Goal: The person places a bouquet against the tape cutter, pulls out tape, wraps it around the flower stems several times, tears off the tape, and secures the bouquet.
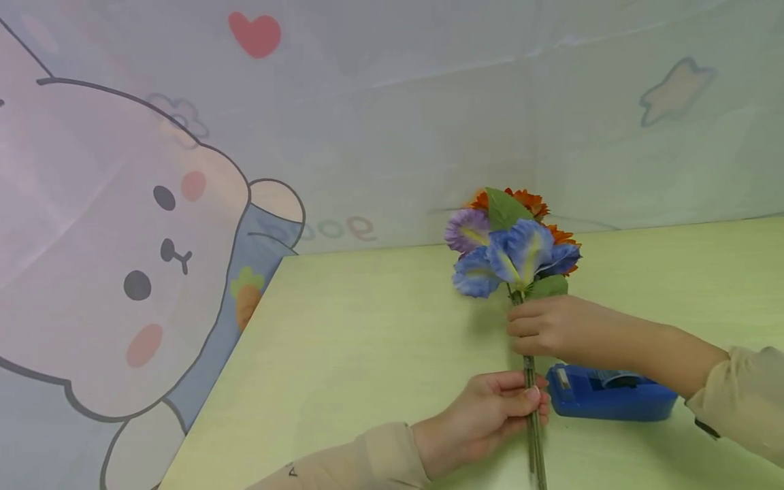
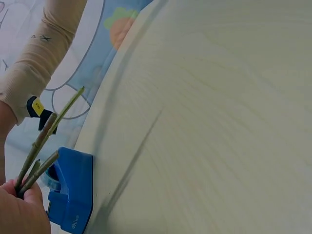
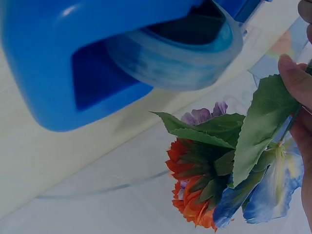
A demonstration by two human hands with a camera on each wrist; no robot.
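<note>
A bunch of artificial flowers (image 1: 520,248), with blue, purple and orange blooms and green leaves, stands upright over the table in the head view. My left hand (image 1: 484,415) grips its stems low down, thumb across the front. Higher up, just under the blooms, my right hand (image 1: 563,333) curls its fingers round the same stems. Cut stem ends (image 2: 41,146) stick out past my left hand in the left wrist view. In the right wrist view, the thumb (image 3: 295,80) lies against the stem beside a large leaf (image 3: 265,122).
A blue tape dispenser (image 1: 612,401) with a roll of clear tape (image 3: 180,63) sits on the pale yellow table (image 1: 343,340), right of the stems and below my right forearm. Behind the table hangs a cloth (image 1: 392,136) printed with a cartoon bear.
</note>
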